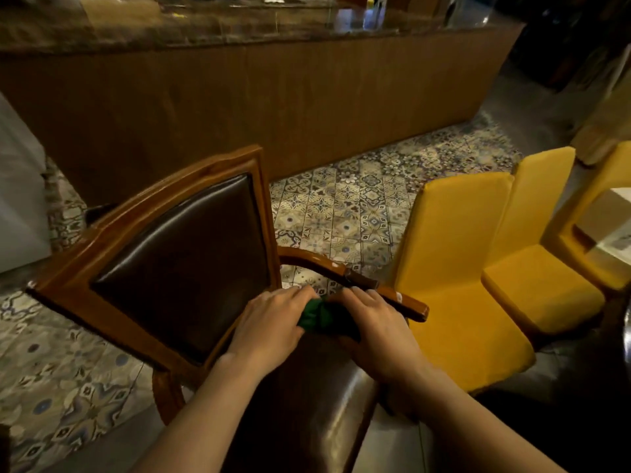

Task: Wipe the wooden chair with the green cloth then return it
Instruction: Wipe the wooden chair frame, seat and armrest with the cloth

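Observation:
The wooden chair stands in front of me, its carved brown frame around a dark leather back and seat. A curved wooden armrest runs off to the right. The green cloth is bunched up over the seat near the foot of the backrest. My left hand grips its left side and my right hand grips its right side. Both hands cover most of the cloth.
Yellow covered chairs stand in a row close on the right. A long wood-panelled counter with a dark stone top runs across the back. Patterned floor tiles lie between. A white object sits at the left edge.

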Tool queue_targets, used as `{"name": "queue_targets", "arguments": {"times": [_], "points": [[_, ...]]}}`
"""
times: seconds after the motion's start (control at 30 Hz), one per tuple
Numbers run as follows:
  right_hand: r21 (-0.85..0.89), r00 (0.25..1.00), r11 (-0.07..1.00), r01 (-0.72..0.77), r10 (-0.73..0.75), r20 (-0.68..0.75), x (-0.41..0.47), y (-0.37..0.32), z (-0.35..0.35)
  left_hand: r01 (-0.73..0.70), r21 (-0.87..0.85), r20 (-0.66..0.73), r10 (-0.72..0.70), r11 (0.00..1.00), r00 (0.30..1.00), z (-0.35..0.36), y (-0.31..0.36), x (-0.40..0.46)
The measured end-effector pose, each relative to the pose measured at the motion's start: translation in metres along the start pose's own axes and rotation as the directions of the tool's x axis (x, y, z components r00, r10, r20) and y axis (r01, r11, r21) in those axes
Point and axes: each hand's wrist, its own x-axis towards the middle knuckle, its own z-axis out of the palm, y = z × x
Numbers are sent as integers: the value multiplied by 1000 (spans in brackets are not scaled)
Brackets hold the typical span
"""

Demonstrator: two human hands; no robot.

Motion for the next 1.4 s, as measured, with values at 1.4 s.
{"name": "queue_targets", "arguments": {"times": [1.4], "points": [[35, 951, 999, 35, -44, 306, 179, 278, 177, 186, 116, 182, -205, 976, 962, 253, -142, 298]]}}
